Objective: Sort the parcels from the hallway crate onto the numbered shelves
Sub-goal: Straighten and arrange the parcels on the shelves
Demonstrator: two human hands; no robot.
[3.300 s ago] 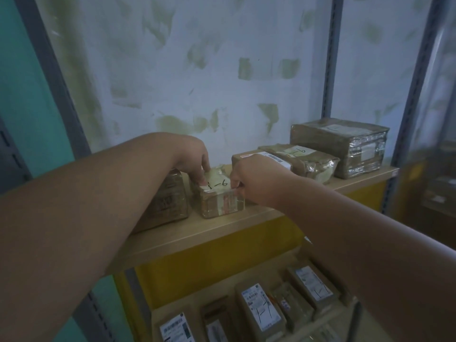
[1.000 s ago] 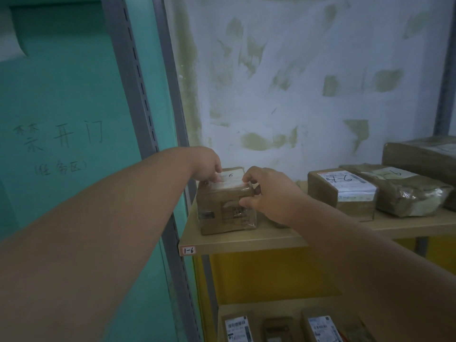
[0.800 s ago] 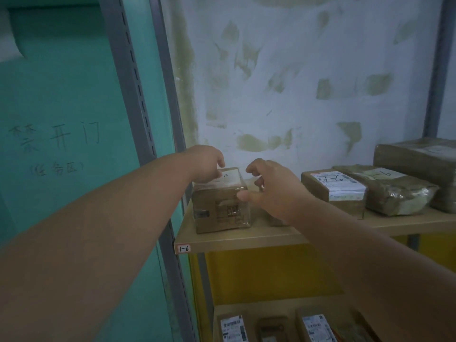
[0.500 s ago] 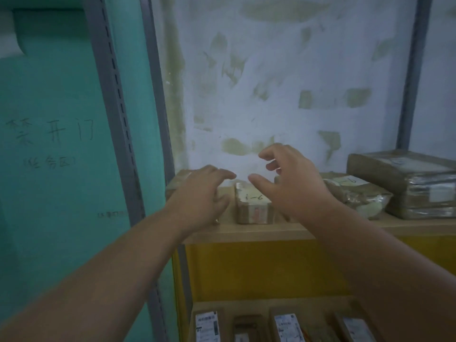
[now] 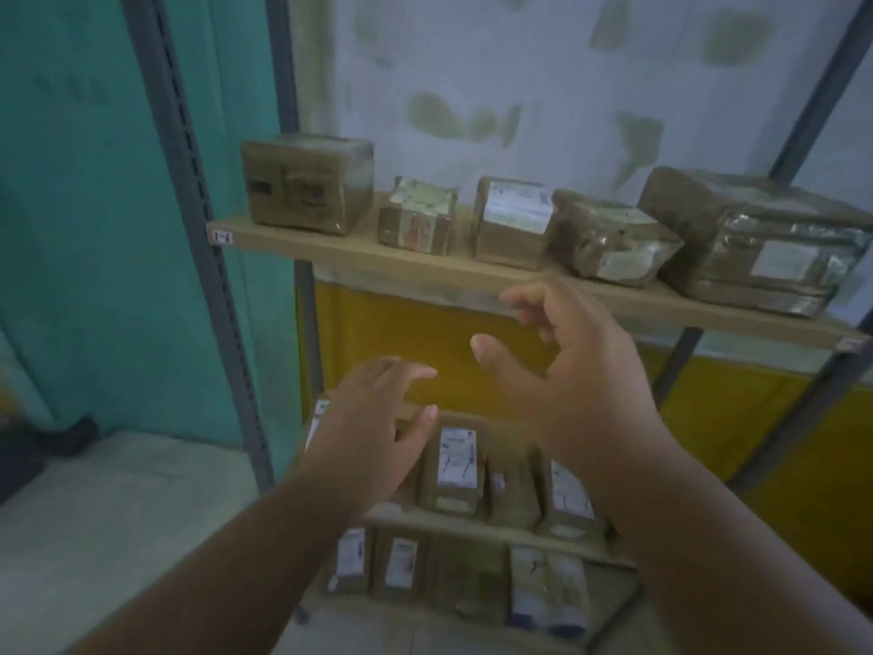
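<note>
A row of brown taped parcels stands on the top shelf, which carries a small number tag at its left end. The leftmost box parcel sits at the shelf's left end, a small taped parcel right of it, then a labelled parcel. My left hand and my right hand hang below the shelf's front edge with fingers spread, holding nothing.
Two more wrapped parcels fill the shelf's right side. Lower shelves hold several labelled parcels. Grey perforated uprights frame the rack beside a teal wall. A pale floor lies at the lower left.
Both hands let go of the leftmost box parcel and drew back and down from the top shelf. The view tilted downward, and the lower shelves came into sight.
</note>
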